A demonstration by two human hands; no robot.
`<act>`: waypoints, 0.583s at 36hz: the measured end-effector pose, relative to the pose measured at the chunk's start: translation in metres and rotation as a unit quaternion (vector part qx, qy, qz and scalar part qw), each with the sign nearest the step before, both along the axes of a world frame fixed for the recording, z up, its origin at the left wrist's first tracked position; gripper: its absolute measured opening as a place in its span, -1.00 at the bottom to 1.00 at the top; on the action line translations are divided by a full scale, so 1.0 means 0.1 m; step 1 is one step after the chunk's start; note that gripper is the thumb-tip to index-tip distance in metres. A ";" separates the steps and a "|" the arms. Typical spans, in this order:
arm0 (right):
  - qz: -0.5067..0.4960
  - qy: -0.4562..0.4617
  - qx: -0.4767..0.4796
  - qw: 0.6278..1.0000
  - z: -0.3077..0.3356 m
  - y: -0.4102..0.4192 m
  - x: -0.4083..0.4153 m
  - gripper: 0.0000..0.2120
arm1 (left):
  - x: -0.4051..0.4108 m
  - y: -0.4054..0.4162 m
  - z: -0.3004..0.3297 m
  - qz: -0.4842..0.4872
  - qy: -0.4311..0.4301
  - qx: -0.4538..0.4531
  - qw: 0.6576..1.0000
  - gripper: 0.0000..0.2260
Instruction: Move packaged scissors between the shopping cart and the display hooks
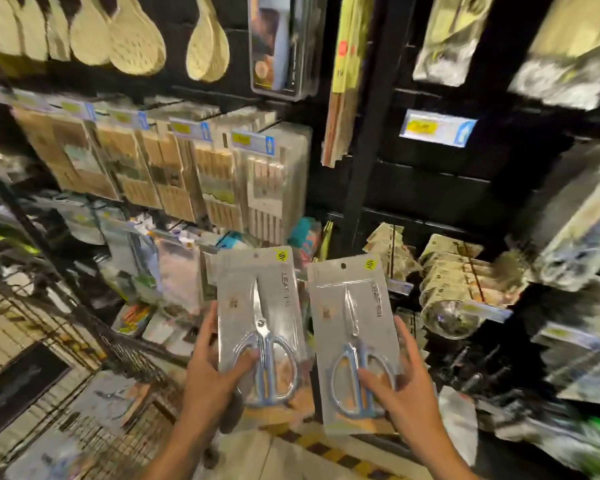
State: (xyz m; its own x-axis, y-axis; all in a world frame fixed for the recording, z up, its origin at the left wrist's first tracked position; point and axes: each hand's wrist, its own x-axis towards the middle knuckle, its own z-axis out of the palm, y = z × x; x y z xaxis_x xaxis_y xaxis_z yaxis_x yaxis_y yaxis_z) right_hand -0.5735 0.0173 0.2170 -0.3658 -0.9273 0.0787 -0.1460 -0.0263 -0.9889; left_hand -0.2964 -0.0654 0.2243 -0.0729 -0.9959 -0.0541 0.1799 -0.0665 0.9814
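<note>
Two clear-fronted grey card packs of silver, blue-handled scissors, one per hand.
Left hand [219, 362] grasps the left pack [260, 323], right hand [399, 386] the right pack [355, 344], both upright with hang-holes topmost, probably for hooking; wire shopping cart [94, 393] lower left.

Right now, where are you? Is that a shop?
Most likely a shop's kitchenware aisle. Price labels sit above hanging packs, wooden spoons hang from the display, and a wire shopping cart stands on the left. Each hand holds a pack of scissors.
</note>
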 end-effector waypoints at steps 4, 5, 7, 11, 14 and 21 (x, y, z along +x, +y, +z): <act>-0.026 0.002 -0.025 0.999 0.11 0.12 -0.26 -0.14 | -0.36 0.03 0.16 -0.008 -0.041 -0.043 0.998 -0.17; -0.030 0.000 -0.029 0.999 0.12 0.13 -0.33 -0.13 | -0.44 0.04 0.20 -0.014 -0.049 -0.055 0.997 -0.18; -0.036 -0.005 -0.037 0.999 0.16 0.16 -0.50 -0.13 | -0.63 0.07 0.30 -0.013 -0.058 -0.070 0.996 -0.17; -0.041 -0.010 -0.052 0.998 0.28 0.22 -0.84 -0.13 | -1.00 0.12 0.49 -0.020 -0.057 -0.096 0.994 -0.13; -0.045 -0.009 -0.065 0.997 0.40 0.29 -1.11 -0.14 | -1.32 0.16 0.59 -0.018 -0.058 -0.115 0.991 -0.10; -0.070 0.006 -0.099 0.993 0.61 0.50 -1.83 -0.17 | -2.07 0.27 0.75 -0.028 -0.076 -0.161 0.984 -0.11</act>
State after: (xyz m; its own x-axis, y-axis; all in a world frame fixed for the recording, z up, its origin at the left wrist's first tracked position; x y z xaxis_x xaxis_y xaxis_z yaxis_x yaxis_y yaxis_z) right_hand -0.7561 0.0672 0.2782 -0.4878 -0.8336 0.2592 -0.1744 -0.1979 -0.9646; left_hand -0.5038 -0.0386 0.2998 -0.1427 -0.9580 0.2486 0.0345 0.2462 0.9686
